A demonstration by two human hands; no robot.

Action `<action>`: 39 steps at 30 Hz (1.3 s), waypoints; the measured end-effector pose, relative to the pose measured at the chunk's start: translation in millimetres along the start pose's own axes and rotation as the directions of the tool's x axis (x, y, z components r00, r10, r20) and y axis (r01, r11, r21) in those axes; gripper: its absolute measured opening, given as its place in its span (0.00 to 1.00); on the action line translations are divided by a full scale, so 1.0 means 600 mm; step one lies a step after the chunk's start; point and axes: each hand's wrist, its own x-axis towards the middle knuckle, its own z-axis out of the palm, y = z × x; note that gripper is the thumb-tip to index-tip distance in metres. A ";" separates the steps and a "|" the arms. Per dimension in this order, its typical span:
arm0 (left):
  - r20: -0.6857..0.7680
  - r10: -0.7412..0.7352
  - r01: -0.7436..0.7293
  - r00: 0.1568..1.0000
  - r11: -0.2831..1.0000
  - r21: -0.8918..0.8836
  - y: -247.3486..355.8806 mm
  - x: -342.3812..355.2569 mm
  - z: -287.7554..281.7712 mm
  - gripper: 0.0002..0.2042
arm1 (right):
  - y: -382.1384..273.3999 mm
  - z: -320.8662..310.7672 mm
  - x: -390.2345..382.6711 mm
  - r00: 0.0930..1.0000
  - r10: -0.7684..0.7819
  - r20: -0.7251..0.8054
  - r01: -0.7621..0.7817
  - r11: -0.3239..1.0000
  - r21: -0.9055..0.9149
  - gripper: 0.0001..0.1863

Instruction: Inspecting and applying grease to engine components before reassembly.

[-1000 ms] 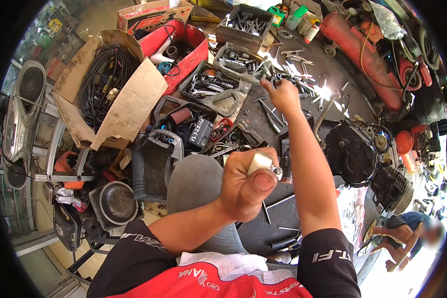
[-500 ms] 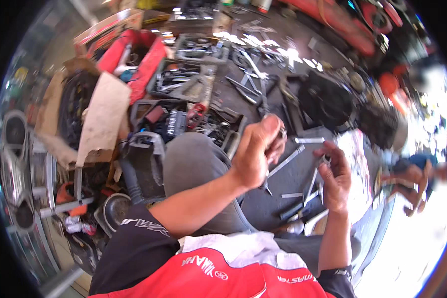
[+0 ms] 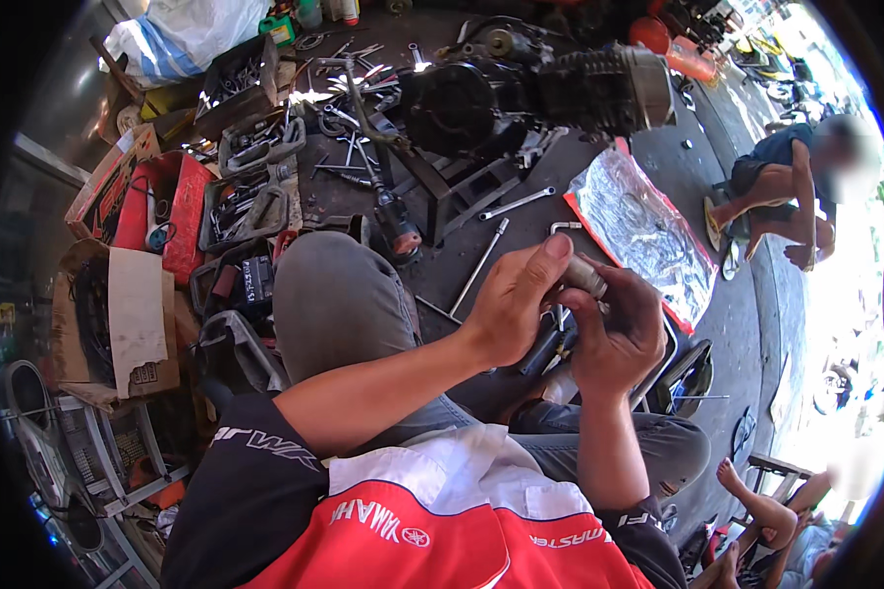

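My two hands meet in front of my lap. A short grey metal socket is gripped by the closed fingers of my right hand. My left hand is closed as well, its thumb reaching toward the socket's near end; whatever lies inside its fingers is hidden. Beyond the hands, a combination wrench and a long slim wrench lie on the dark floor. An L-shaped wrench pokes out just past my fingertips.
A motorcycle engine rests on a metal stand ahead. Toolboxes, a red bin and a cardboard box crowd the left. A silver sheet with red edging lies right. One person sits far right, another lower right.
My hands, apart before, have come together, the right moving up and left with the socket. My view has swung rightward, bringing the engine and silver sheet more fully into sight.
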 end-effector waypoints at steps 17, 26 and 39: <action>-0.054 -0.159 0.168 0.986 0.957 0.238 -0.066 0.032 0.070 0.34 | 0.028 -0.175 0.025 0.767 0.575 0.284 -0.640 0.659 0.395 0.19; -0.011 -0.042 0.042 0.999 0.853 0.521 -0.085 0.039 0.045 0.34 | 0.028 -0.138 0.036 0.887 0.282 0.365 -0.161 0.931 -0.328 0.20; 0.044 -0.049 0.017 0.998 0.843 0.537 -0.091 0.050 0.036 0.33 | 0.088 -0.097 -0.009 0.932 -0.069 0.355 0.248 0.835 -0.490 0.20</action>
